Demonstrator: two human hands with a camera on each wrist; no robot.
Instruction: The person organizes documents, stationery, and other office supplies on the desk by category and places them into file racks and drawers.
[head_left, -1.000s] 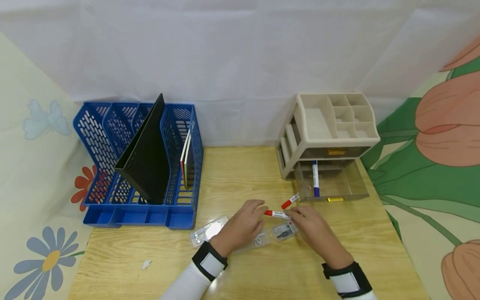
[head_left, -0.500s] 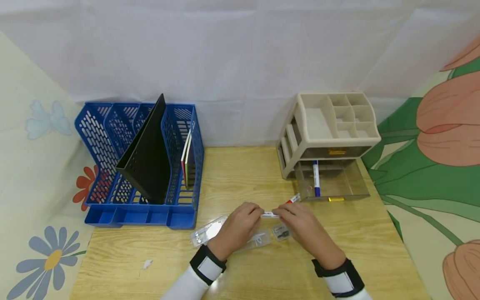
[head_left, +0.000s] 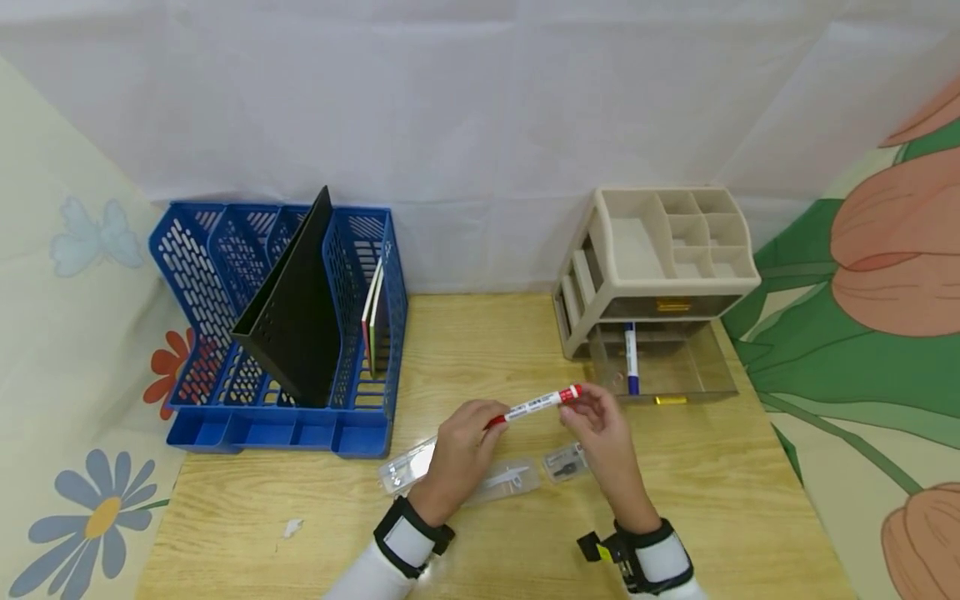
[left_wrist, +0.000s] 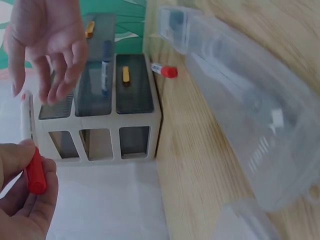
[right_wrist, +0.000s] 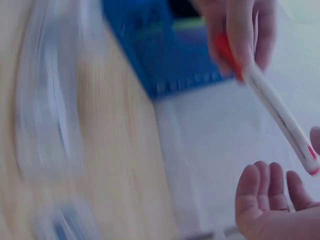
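Observation:
My left hand (head_left: 461, 442) pinches a red-and-white marker (head_left: 536, 405) by its red cap and holds it up over the table. The left wrist view shows finger and thumb round that cap (left_wrist: 35, 172). Close to the marker's other end is my right hand (head_left: 603, 429), its fingers loosely bent and apart from the barrel in the right wrist view (right_wrist: 270, 200). A second red marker (left_wrist: 164, 70) lies by the drawer unit, hidden behind my right hand in the head view. Below my hands lie clear plastic cases (head_left: 510, 482) and a small case (head_left: 566, 462) with dark pieces inside.
A beige drawer unit (head_left: 622, 283) stands back right, its lower clear drawer (head_left: 697, 379) pulled out with a blue marker (head_left: 632, 358) inside. Back left, a blue file rack (head_left: 180, 283) holds a black folder (head_left: 296, 325) and thin booklets (head_left: 373, 321).
The marker has been raised and tilted, its far end now up to the right. My right hand has let go of it and turned palm inward; my left hand keeps its hold.

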